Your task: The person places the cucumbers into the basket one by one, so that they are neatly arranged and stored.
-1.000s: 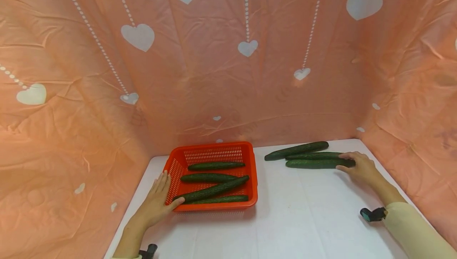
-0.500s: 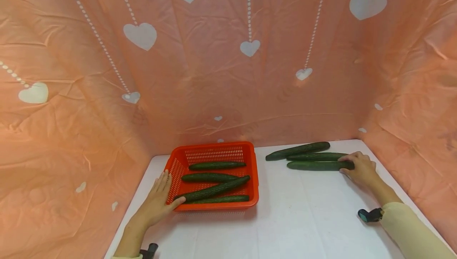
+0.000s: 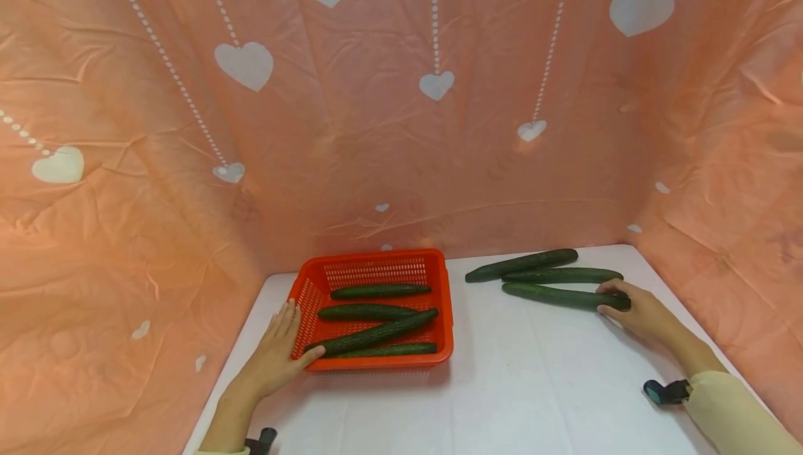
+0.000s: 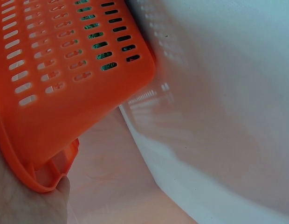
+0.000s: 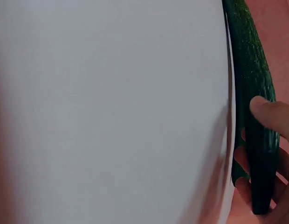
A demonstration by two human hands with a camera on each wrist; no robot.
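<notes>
The cucumber (image 3: pixel 558 295) in use lies at the right of the head view, its left end pointing toward the frame's middle and its right end in the right hand (image 3: pixel 643 309). That hand pinches it, thumb on the near side and fingers curled over the far side. Just above it in the frame lie a second cucumber (image 3: pixel 561 274) and a third cucumber (image 3: pixel 523 265), on the white tabletop (image 3: pixel 502 371). Left of centre stands a red basket (image 3: pixel 376 364) with four cucumbers (image 3: pixel 379 290) inside, two of them crossing. The left hand (image 3: pixel 270 361) rests on the basket's left rim, fingers extended, thumb reaching over the lower-left corner. An orange sheet (image 3: pixel 376 148) with pale hearts fills the upper frame.

In the left wrist view, the slotted basket wall fills the upper left, green showing through some slots; part of the left hand touches the rim at lower left.

In the right wrist view, the held cucumber runs down the right edge, thumb across it, fingers bent behind; more dark green shows behind it.
</notes>
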